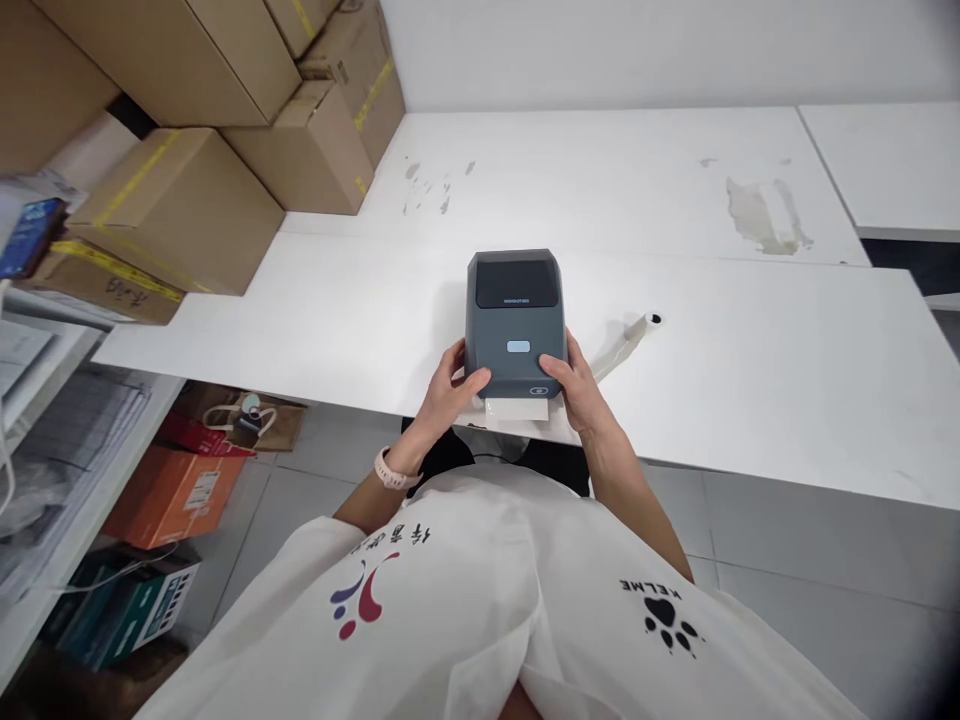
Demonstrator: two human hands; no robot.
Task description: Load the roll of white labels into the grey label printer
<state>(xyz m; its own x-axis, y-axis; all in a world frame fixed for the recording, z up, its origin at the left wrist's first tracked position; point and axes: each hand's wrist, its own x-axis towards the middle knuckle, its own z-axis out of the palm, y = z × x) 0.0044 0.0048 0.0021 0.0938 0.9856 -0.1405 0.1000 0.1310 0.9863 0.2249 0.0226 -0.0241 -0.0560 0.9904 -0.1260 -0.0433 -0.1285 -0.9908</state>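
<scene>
A dark grey label printer [514, 325] stands on the white table near its front edge, with a dark window on its top and a pale button below that. My left hand [448, 392] grips its front left corner, the thumb on top and the fingers along the side. At the front right corner my right hand [579, 385] holds it in the same way. White label paper [517, 409] sticks out of the printer's front, between my hands. Right of the printer lies a small white roll [643, 324], with a strip trailing from it toward my right hand. The fingertips under the printer are hidden.
Cardboard boxes [180, 205] are stacked on the left end of the white table [720, 390]. A phone [31, 237] lies by them. Below left, a shelf [150, 450] holds papers, and an orange box [176, 495] stands on the floor. A white wall rises behind.
</scene>
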